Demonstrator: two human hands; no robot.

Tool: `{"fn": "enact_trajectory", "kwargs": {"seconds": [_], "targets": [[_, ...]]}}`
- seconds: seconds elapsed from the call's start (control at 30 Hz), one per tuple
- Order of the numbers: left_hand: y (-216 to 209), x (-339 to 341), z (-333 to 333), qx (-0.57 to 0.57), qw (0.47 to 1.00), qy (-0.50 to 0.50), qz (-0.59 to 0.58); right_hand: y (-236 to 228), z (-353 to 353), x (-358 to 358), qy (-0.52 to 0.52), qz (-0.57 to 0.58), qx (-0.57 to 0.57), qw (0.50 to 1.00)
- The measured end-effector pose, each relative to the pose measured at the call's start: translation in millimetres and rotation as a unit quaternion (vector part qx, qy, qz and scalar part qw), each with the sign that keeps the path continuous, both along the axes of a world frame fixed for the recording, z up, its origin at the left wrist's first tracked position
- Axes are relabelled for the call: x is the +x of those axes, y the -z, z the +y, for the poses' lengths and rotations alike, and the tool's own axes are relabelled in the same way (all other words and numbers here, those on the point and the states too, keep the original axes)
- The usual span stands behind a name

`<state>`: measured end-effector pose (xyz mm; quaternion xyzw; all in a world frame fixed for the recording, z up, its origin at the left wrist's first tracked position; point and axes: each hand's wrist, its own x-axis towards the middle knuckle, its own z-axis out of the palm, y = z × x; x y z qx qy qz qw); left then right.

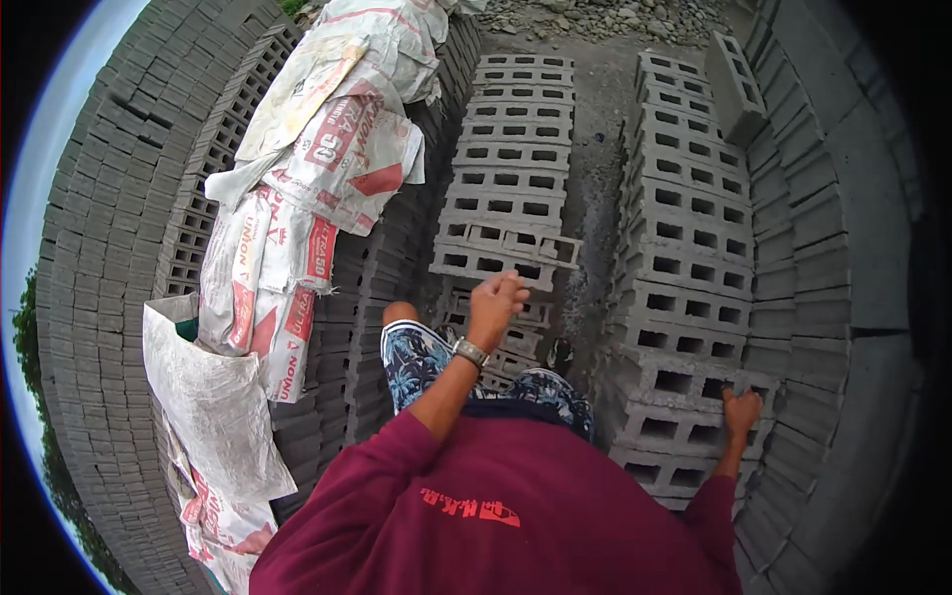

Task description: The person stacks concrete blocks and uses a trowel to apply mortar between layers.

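Note:
My right hand [742, 409] is closed on the right end of a grey hollow concrete block [684, 395] at the near end of the right-hand row. Its fingers hook at the block's end hole. My left hand [496, 309], with a metal-banded wristwatch [469, 351] on its wrist, hovers over the near end of the middle row of hollow blocks [504, 206]. Its fingers are curled in, and nothing shows in them. Just beyond it, a thin, frame-like grey piece with openings [543, 247] lies across that row.
Dusty printed cement sacks [342, 149] cover a stack to the left. Tall block walls rise at the far left [109, 218] and right [873, 228]. One block [735, 87] stands on end at the back right. A narrow gravelly strip [592, 198] separates the two rows; rubble [615, 18] lies behind.

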<state>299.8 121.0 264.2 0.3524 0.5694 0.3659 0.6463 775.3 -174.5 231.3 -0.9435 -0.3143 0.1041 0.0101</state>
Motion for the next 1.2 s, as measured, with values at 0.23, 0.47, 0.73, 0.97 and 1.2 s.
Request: {"fn": "enact_trajectory", "kwargs": {"seconds": [0.23, 0.47, 0.73, 0.97, 1.2], "targets": [[23, -256, 19, 0.029, 0.948, -0.201, 0.244, 0, 15, -2, -0.045, -0.039, 0.062, 0.996], [91, -318, -127, -0.22, 0.872, -0.169, 0.403, -9, -1, -9, -0.036, -0.035, 0.058, 0.997], [75, -310, -109, -0.18, 0.865, -0.128, 0.45, -6, -12, -5, -0.012, -0.015, 0.046, 0.999], [20, -288, -18, -0.069, 0.89, -0.184, 0.412, -6, 3, -7, -0.002, 0.009, 0.091, 0.996], [-37, -262, 46, 0.084, 0.896, -0.138, 0.414, -17, -1, -12, -0.001, -0.013, 0.106, 0.994]]}}
